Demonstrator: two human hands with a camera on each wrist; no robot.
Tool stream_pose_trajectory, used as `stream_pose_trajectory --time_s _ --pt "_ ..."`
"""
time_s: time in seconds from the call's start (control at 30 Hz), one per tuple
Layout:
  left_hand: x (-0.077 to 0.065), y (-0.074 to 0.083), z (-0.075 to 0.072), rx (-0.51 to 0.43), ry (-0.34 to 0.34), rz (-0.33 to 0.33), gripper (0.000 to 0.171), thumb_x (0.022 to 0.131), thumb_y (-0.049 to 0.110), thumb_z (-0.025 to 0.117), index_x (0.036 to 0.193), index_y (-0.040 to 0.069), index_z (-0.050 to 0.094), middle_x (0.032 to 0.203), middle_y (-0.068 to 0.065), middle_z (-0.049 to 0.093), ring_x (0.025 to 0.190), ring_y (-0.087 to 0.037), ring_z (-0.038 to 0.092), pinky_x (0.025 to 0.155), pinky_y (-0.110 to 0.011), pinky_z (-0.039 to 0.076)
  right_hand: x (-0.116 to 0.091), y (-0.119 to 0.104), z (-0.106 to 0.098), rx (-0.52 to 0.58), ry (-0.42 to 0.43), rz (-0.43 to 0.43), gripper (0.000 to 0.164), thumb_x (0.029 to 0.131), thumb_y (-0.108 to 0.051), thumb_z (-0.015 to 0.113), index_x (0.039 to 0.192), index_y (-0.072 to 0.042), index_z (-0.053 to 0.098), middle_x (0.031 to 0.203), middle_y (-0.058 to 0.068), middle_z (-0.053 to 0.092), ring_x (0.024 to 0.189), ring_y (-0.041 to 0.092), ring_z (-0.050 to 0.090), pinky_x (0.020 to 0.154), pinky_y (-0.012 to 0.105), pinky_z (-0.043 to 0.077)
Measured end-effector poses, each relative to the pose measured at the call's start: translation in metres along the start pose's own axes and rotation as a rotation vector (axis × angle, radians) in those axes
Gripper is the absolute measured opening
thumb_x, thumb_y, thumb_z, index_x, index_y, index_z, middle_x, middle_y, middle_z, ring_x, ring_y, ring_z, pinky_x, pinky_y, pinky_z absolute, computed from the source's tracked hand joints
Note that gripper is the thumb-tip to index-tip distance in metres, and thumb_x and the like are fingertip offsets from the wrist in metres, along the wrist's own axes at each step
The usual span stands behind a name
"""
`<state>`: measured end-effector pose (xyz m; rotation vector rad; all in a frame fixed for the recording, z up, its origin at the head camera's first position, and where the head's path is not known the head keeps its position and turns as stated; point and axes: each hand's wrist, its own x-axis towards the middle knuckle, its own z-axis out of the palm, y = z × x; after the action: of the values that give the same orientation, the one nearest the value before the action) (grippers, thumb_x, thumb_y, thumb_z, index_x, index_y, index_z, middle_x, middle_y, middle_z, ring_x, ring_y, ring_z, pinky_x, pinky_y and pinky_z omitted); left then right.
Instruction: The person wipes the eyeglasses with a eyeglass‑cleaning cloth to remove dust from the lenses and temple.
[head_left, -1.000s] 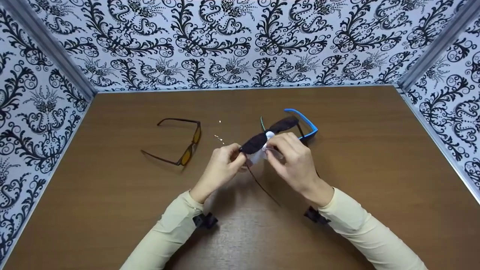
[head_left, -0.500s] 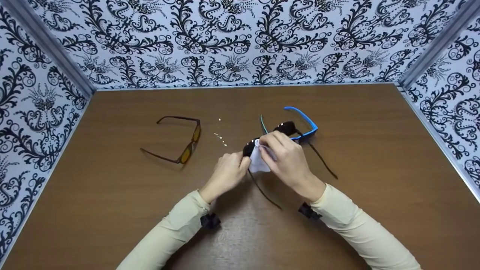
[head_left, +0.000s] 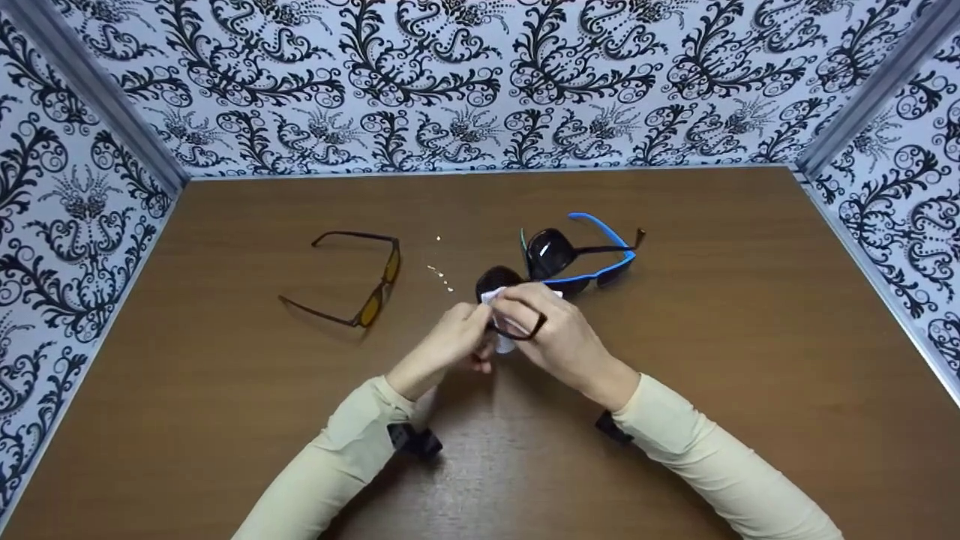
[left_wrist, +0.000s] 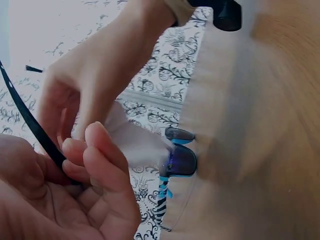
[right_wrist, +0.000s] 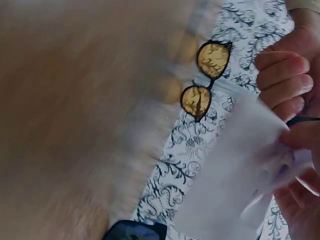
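Observation:
Dark sunglasses [head_left: 551, 253] are held tilted above the table, lenses up and to the left. My left hand [head_left: 454, 337] grips them near one hinge; a dark temple arm [left_wrist: 31, 120] runs out past its curled fingers in the left wrist view. My right hand [head_left: 566, 334] pinches a white cloth [right_wrist: 220, 175] against the lens on that same side. Much of this cloth and part of the frame are hidden by the fingers. Just behind lie blue-framed sunglasses [head_left: 619, 244], partly covered by the held pair.
Glasses with yellow lenses [head_left: 373, 307] lie to the left, temples spread. Small pale specks [head_left: 441, 274] dot the wooden table [head_left: 262, 420] between them and the hands. Patterned walls [head_left: 465, 90] enclose the back and sides.
The sunglasses have been turned, so one lens and its temple now point to the back right. The right hand has moved left and down with the cloth, close to the left hand.

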<state>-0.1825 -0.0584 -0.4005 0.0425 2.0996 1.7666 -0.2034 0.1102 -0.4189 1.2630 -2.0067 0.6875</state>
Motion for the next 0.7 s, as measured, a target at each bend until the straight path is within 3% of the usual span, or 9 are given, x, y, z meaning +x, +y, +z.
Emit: stream_pose_trajectory --time_s 0.13,0.3,0.4,0.53,0.7 --pt "-0.002 0.001 -0.003 0.023 -0.043 -0.052 0.036 0.097 0.018 0.034 0.072 0.002 0.054 0.049 -0.002 0.046 0.038 -0.012 0.051 0.039 -0.023 0.043 0.000 0.000 -0.006 -0.062 -0.032 -0.036 0.014 0.083 0.000 0.069 0.097 -0.002 0.070 0.098 0.008 0.067 0.092 0.024 0.062 0.079 0.036 0.050" --pt "-0.003 0.000 -0.001 0.063 -0.108 -0.084 0.038 0.093 0.016 0.032 0.061 0.004 0.047 0.047 -0.003 0.047 0.040 -0.014 0.053 0.040 -0.023 0.043 0.004 0.002 -0.010 -0.113 0.015 0.028 0.018 0.081 0.007 0.066 0.096 0.000 0.071 0.093 0.009 0.067 0.084 0.025 0.062 0.073 0.038 0.051" --pt "-0.003 0.000 0.002 0.042 -0.132 -0.094 0.039 0.094 0.016 0.031 0.058 0.005 0.045 0.047 -0.003 0.046 0.041 -0.015 0.054 0.041 -0.024 0.044 0.006 0.000 -0.008 -0.067 0.039 0.055 0.015 0.083 0.004 0.066 0.097 -0.001 0.070 0.094 0.011 0.067 0.083 0.025 0.063 0.075 0.038 0.052" --pt "-0.003 0.000 0.002 0.023 -0.149 -0.090 0.042 0.094 0.017 0.031 0.057 0.007 0.046 0.048 -0.004 0.050 0.042 -0.016 0.056 0.043 -0.025 0.045 0.004 -0.001 -0.007 -0.002 -0.015 0.024 0.014 0.083 0.000 0.069 0.097 -0.003 0.067 0.094 0.008 0.067 0.086 0.023 0.064 0.076 0.037 0.053" --pt "-0.001 -0.004 -0.001 0.030 -0.170 -0.109 0.042 0.094 0.018 0.032 0.057 0.006 0.047 0.049 -0.006 0.053 0.046 -0.018 0.059 0.044 -0.025 0.046 -0.001 0.003 -0.013 -0.146 -0.054 -0.003 0.010 0.081 0.003 0.066 0.090 -0.003 0.066 0.088 0.008 0.063 0.085 0.026 0.060 0.071 0.038 0.049"
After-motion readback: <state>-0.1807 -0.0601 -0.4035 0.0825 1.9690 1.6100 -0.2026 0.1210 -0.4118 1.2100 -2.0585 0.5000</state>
